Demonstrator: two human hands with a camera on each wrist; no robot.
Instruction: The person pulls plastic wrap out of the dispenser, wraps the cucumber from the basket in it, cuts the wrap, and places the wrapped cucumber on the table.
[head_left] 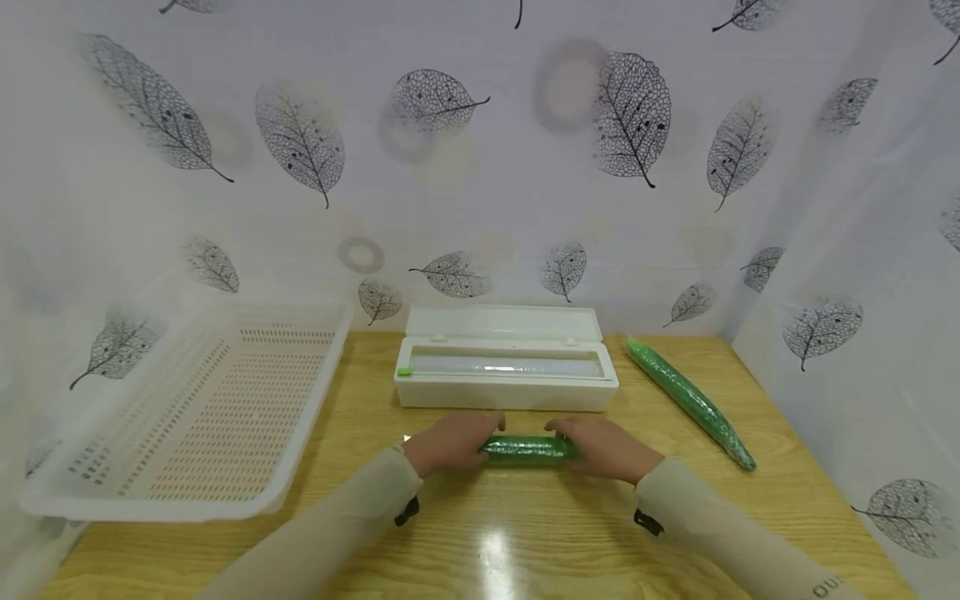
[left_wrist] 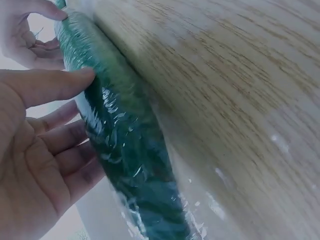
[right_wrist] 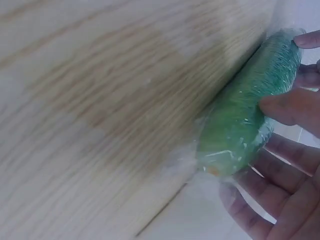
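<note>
A green cucumber (head_left: 528, 450), wrapped in clear plastic film, lies crosswise on the wooden table between both hands. The left hand (head_left: 453, 442) grips its left part, thumb on the near side and fingers curled behind, as the left wrist view shows. At the other part the right hand (head_left: 607, 447) holds it in the same way, and the cucumber's rounded end (right_wrist: 220, 165) shows in the right wrist view. Loose film (left_wrist: 200, 210) sticks out past the cucumber's surface onto the table. Just behind the hands stands a white cling film dispenser (head_left: 506, 396) with its lid raised and a film roll inside.
To the right of the dispenser, a second film-wrapped cucumber (head_left: 690, 400) lies at a slant. A white perforated plastic basket (head_left: 307, 417) stands on the left. Leaf-printed curtain (head_left: 480, 192) encloses the back and sides of the table (head_left: 450, 550).
</note>
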